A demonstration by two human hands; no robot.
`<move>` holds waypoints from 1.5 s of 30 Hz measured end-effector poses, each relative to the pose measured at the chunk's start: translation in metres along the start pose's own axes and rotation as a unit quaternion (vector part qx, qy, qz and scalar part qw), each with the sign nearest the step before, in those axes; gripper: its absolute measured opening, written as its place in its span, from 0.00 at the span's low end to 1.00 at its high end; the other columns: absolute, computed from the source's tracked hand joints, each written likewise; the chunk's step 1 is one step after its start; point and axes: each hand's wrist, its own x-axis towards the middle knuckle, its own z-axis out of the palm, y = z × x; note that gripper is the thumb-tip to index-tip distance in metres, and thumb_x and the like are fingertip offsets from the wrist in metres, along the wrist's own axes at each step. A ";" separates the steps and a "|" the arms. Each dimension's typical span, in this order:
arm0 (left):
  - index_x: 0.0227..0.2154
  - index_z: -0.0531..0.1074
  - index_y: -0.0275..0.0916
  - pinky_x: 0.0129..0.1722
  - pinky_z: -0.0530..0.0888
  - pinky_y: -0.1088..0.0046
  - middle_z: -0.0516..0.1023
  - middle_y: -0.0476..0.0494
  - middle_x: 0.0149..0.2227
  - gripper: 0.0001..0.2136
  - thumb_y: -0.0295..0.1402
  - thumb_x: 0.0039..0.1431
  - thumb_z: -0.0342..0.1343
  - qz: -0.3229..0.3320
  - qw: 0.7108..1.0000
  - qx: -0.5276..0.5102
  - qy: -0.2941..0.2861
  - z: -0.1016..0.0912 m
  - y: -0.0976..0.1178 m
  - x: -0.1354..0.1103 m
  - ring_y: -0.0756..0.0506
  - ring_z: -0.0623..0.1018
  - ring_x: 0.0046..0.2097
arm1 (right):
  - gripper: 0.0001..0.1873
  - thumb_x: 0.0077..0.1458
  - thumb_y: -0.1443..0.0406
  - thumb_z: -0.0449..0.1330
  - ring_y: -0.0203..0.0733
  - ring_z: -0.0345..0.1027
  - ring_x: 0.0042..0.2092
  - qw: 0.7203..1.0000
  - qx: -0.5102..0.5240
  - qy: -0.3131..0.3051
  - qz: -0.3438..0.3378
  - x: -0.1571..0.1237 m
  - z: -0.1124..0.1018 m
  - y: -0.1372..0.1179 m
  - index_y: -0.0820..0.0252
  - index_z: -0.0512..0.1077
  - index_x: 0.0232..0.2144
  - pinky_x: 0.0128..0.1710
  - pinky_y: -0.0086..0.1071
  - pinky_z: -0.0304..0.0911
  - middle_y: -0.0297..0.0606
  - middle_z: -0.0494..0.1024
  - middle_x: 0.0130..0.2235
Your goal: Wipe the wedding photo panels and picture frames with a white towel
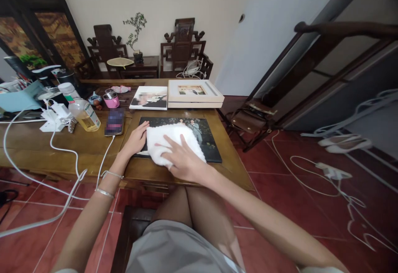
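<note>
A dark photo panel (205,134) lies flat on the wooden table (62,144) in front of me. A folded white cloth (174,138) rests on its left half. My right hand (182,161) lies flat on the cloth, fingers stretched out and pressing it down. My left hand (135,138) rests on the panel's left edge with fingers extended, steadying it. Silver bracelets circle my left wrist.
Behind the panel lie a photo print (149,97) and a white framed picture (194,93). A phone (115,122) on a cable, a bottle of yellow liquid (83,113), a pink cup (111,99) and a power strip (54,117) stand to the left. Cables trail over the red tile floor (311,173).
</note>
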 end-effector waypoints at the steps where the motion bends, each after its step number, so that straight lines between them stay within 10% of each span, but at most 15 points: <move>1: 0.55 0.68 0.33 0.64 0.58 0.58 0.65 0.38 0.61 0.21 0.33 0.63 0.41 -0.002 1.000 0.003 0.002 0.000 0.000 0.000 0.42 0.62 0.64 | 0.23 0.45 0.74 0.52 0.58 0.37 0.68 1.000 0.012 0.005 -0.002 -0.013 0.000 0.000 0.58 0.72 0.45 0.59 0.69 0.34 0.41 0.60 0.64; 6: 0.55 0.67 0.34 0.64 0.58 0.57 0.65 0.39 0.62 0.21 0.33 0.63 0.41 0.000 1.000 0.014 0.005 0.005 -0.006 0.000 0.43 0.63 0.64 | 0.18 0.51 0.72 0.50 0.55 0.44 0.66 0.992 -0.025 0.042 0.117 -0.047 0.000 0.045 0.64 0.72 0.43 0.60 0.65 0.37 0.57 0.62 0.61; 12: 0.54 0.68 0.31 0.64 0.58 0.58 0.64 0.35 0.61 0.21 0.34 0.63 0.41 -0.001 1.000 0.017 0.006 0.006 -0.008 -0.001 0.42 0.63 0.64 | 0.20 0.59 0.66 0.47 0.65 0.48 0.64 0.955 -0.073 0.069 0.278 -0.001 -0.008 0.093 0.65 0.69 0.50 0.52 0.72 0.47 0.62 0.65 0.58; 18: 0.54 0.69 0.35 0.63 0.60 0.61 0.69 0.39 0.59 0.21 0.39 0.64 0.41 -0.029 0.993 -0.058 0.100 -0.004 0.002 0.002 0.44 0.67 0.61 | 0.22 0.56 0.68 0.50 0.63 0.40 0.66 0.992 -0.042 0.032 0.114 0.047 -0.001 0.037 0.58 0.68 0.53 0.54 0.75 0.38 0.46 0.64 0.61; 24: 0.53 0.69 0.34 0.62 0.62 0.63 0.71 0.39 0.57 0.26 0.43 0.67 0.33 -0.064 0.981 -0.113 0.147 -0.008 0.005 0.001 0.45 0.69 0.59 | 0.21 0.52 0.71 0.52 0.59 0.38 0.67 0.997 0.006 -0.007 -0.081 0.024 0.003 -0.019 0.57 0.71 0.49 0.57 0.73 0.34 0.39 0.62 0.63; 32: 0.49 0.74 0.33 0.62 0.63 0.58 0.71 0.36 0.56 0.20 0.41 0.61 0.49 0.002 0.999 0.019 0.034 -0.002 0.011 -0.004 0.39 0.69 0.60 | 0.19 0.56 0.69 0.48 0.57 0.46 0.65 0.990 -0.013 0.037 0.133 -0.021 -0.006 0.039 0.64 0.70 0.48 0.59 0.65 0.39 0.56 0.66 0.58; 38: 0.47 0.75 0.32 0.61 0.64 0.57 0.72 0.34 0.55 0.19 0.39 0.60 0.50 0.004 0.999 0.026 0.040 -0.001 0.007 -0.003 0.39 0.70 0.59 | 0.22 0.62 0.61 0.43 0.65 0.60 0.57 0.958 0.037 0.110 0.263 0.062 -0.013 0.078 0.58 0.67 0.53 0.54 0.69 0.44 0.52 0.69 0.57; 45: 0.47 0.75 0.31 0.61 0.65 0.58 0.73 0.34 0.54 0.19 0.38 0.59 0.52 -0.006 0.999 0.029 0.040 -0.005 0.007 -0.003 0.38 0.71 0.58 | 0.20 0.62 0.58 0.46 0.57 0.64 0.55 0.980 0.082 0.098 0.150 0.140 -0.008 0.058 0.54 0.70 0.50 0.58 0.56 0.46 0.38 0.73 0.55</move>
